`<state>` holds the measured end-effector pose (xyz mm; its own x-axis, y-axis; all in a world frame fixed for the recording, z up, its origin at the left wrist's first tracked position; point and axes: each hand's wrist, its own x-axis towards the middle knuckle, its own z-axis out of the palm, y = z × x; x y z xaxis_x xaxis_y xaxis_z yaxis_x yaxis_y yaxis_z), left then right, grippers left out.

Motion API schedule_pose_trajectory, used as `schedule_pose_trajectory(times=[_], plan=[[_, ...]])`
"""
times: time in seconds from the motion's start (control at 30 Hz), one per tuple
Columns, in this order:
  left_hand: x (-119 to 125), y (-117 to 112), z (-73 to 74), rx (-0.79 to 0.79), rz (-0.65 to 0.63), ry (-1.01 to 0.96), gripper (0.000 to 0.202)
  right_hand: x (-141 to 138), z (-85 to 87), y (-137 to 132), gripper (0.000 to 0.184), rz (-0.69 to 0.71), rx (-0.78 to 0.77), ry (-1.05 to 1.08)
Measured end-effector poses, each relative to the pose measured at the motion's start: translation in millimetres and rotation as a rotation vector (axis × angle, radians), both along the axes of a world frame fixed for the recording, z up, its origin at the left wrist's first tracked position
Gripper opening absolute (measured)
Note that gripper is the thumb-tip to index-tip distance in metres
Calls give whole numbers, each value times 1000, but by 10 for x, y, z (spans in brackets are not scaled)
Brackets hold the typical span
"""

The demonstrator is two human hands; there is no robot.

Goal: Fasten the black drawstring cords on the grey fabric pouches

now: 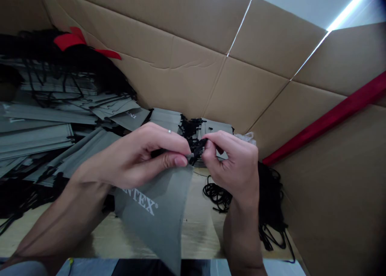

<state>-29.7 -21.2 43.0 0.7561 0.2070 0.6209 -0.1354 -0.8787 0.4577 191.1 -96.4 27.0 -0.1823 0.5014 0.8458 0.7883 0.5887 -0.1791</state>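
Note:
My left hand (144, 157) pinches the top corner of a grey fabric bag (159, 211) between thumb and forefinger. White "INTEX" lettering shows on the bag, which hangs down past the table's front edge. Fingers of my right hand (230, 159) are closed on a short black cord (198, 150) at that same corner, just right of my left thumb. The two hands nearly meet, and the cord bridges the small gap. Exactly how the cord joins the bag is too small to tell.
Stacks of grey bags (33, 141) with black cords fill the left side, a red strip (69, 40) on top. More bags (165, 116) lie at the back. Black cord bundles (218, 193) rest to the right. Cardboard walls (181, 79) enclose the wooden table (199, 236); a red bar (325, 117) slants at right.

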Motion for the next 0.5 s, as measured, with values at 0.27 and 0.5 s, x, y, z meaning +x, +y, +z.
schedule_pose_trajectory(times=[0.27, 0.5], plan=[[-40, -6, -4, 45, -7, -3, 23, 43, 32, -4, 21, 85, -67, 10], [-83, -44, 107, 17, 58, 37, 26, 139, 56, -63, 20, 372, -244, -77]])
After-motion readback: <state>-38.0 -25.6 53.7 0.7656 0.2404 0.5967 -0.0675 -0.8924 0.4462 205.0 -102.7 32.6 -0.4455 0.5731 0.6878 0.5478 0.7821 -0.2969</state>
